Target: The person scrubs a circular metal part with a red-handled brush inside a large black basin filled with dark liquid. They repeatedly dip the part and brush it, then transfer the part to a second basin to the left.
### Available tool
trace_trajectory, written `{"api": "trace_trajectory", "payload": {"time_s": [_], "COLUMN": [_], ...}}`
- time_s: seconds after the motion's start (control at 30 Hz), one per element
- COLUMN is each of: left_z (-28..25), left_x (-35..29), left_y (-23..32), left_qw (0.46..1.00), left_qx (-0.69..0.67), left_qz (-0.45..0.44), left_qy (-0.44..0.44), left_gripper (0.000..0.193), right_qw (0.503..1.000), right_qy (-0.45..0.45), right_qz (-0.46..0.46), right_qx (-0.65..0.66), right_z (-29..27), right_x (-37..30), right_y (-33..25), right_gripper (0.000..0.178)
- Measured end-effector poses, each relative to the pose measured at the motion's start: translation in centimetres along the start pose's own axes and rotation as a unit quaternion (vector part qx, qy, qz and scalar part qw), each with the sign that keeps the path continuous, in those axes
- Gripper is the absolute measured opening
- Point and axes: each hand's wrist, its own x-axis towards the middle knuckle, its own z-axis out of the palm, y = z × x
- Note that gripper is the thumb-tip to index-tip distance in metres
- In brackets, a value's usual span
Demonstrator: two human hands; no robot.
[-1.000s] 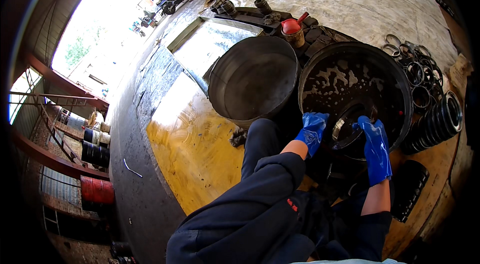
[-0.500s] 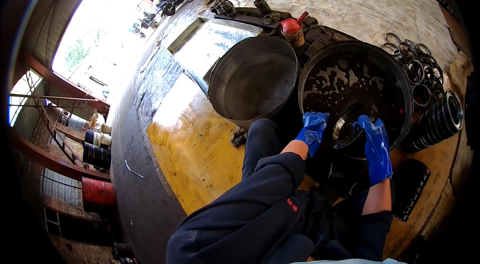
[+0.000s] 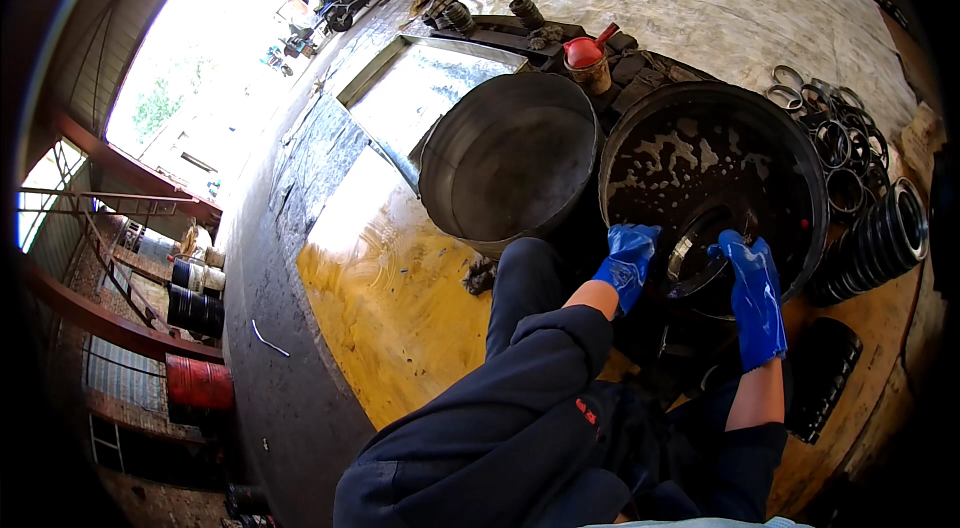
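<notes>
A wide round dark tub (image 3: 765, 113) in front of me holds dark liquid with patches of pale foam. Inside its near side a dark ring (image 3: 683, 253) lies tilted, part of its band shining. My right hand (image 3: 752, 278), in a long blue rubber glove, is closed on the ring's right side, thumb and fingers drawn together. In a matching blue glove, my left hand (image 3: 628, 263) is at the tub's near left rim, left of the ring. Its fingers are bent and closed; what they grip is hidden.
A grey metal tub (image 3: 510, 168) stands to the left, with a shallow metal tray (image 3: 370, 78) behind it. A red scoop (image 3: 582, 52) rests on a small bucket (image 3: 595, 78). Loose rings (image 3: 832, 143) and a row of black rings (image 3: 880, 243) lie at right. Drums (image 3: 198, 383) stand far left.
</notes>
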Motion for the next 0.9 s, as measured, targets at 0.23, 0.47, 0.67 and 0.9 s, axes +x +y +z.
{"api": "trace_trajectory", "payload": {"time_s": [0.23, 0.47, 0.67, 0.9], "left_z": [-0.2, 2.0, 2.8, 2.7], "left_x": [-0.2, 0.4, 0.2, 0.3], "left_y": [-0.4, -0.5, -0.5, -0.4], "left_qw": [0.999, 0.999, 0.998, 0.997], "left_qx": [-0.018, -0.019, -0.036, -0.029], "left_qz": [-0.022, -0.002, -0.009, -0.005], "left_qy": [-0.015, 0.027, 0.047, 0.074], "left_gripper": [0.030, 0.032, 0.030, 0.027], "right_qw": [0.998, 0.998, 0.998, 1.000], "right_qy": [-0.008, 0.008, 0.001, 0.004], "right_qz": [-0.005, 0.005, -0.001, -0.015], "right_qx": [0.069, 0.057, 0.060, 0.023], "right_z": [1.0, 0.4, 0.0, 0.3], "right_x": [-0.9, 0.2, 0.8, 0.5], "right_y": [-0.2, 0.6, 1.4, 0.9], "right_gripper": [0.045, 0.047, 0.047, 0.050]}}
